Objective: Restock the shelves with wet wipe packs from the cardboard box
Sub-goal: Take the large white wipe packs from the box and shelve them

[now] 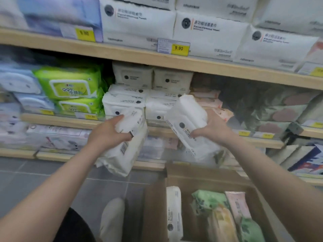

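Note:
My left hand (108,131) grips a white wet wipe pack (125,147) that hangs tilted in front of the middle shelf (57,119). In my right hand (213,126) is a second white pack (187,119), held slanted with its top end toward the stacked white packs (125,102) on that shelf. Both packs are just in front of the stack, apart from each other. Below on the floor stands the open cardboard box (157,206), with a white pack (173,213) upright at its left and green (208,199), yellow and pink packs beside it.
Green wipe packs (68,84) fill the shelf left of the white stack, pink ones (208,100) right of it. The upper shelf (157,60) carries large white tissue packs and a 9.90 price tag (179,48). Grey tile floor and my white shoe (111,219) are left of the box.

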